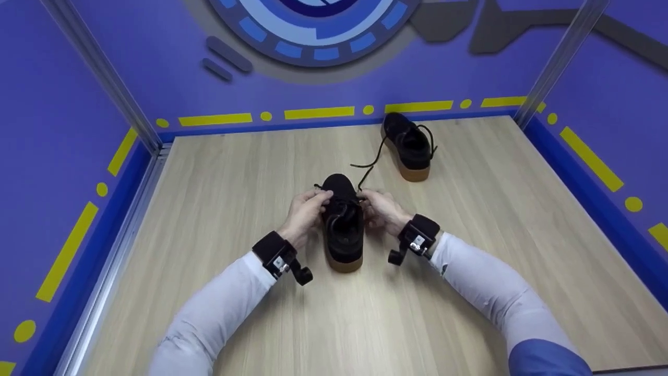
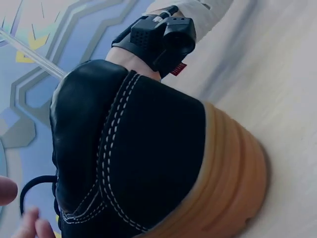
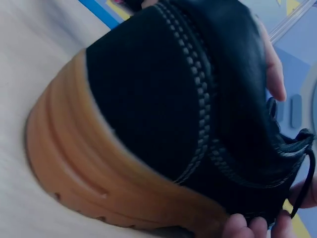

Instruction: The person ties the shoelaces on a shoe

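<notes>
A black lace-up shoe (image 1: pixel 343 248) with a tan sole sits in front of me, toe pointing away. My left hand (image 1: pixel 304 214) is at its left side and pinches a black shoelace (image 2: pixel 37 179) near the eyelets. On the other side, my right hand (image 1: pixel 385 211) pinches the lace (image 3: pixel 311 171), and a loose end trails away beyond its fingers. Both wrist views look at the heel and sides of this shoe; there, the fingertips show only at the frame edges. Farther back to the right stands a matching shoe (image 1: pixel 415 156), its laces loose.
A light wooden table (image 1: pixel 235 172) carries both shoes. Blue-purple panels with yellow markings (image 1: pixel 318 112) rise at the back and both sides, joined by metal corner posts (image 1: pixel 99 62). The second shoe's toe is close to the back panel.
</notes>
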A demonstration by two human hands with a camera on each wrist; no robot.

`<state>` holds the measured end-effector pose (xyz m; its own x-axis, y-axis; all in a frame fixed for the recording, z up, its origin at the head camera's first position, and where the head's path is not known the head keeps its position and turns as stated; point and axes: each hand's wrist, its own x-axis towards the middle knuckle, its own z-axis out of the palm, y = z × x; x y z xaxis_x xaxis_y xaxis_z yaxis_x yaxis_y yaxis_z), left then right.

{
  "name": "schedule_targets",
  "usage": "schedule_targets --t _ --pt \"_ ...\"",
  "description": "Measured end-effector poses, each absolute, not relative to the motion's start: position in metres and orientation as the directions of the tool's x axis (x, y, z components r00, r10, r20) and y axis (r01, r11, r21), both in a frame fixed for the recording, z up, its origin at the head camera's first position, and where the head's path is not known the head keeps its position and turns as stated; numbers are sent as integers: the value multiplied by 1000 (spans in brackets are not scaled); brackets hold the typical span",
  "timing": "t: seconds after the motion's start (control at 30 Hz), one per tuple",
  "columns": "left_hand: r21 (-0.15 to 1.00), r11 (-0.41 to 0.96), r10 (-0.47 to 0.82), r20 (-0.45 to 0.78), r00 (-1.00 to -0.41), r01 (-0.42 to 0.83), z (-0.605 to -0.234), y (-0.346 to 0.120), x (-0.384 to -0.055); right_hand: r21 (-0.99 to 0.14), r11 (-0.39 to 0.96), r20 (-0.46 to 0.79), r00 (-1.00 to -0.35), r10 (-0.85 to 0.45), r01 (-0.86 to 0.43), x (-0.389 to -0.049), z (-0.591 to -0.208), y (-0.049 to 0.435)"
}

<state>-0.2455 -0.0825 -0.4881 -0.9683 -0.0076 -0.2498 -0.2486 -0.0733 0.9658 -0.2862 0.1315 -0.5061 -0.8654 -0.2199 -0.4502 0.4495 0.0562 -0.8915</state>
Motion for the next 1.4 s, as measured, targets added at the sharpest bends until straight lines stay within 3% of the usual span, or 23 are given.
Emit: schedule_targets --t 0.27,0.7,1.17,1.4 --pt "974 -76 2 -213 -977 -213 -477 -78 -252 -923 -41 -369 -912 -183 382 -287 -488 135" --pt "955 -287 25 -72 -997 -76 -462 -72 -258 -981 -152 -89 -973 -212 123 -287 -460 137" --pt "966 -255 83 65 -994 42 -450 -72 -262 -969 -244 96 -960 -262 -31 -282 -437 130" --pt "980 -174 117 113 -987 92 -451 -71 -261 -965 -254 138 -954 -266 -69 -279 -430 130"
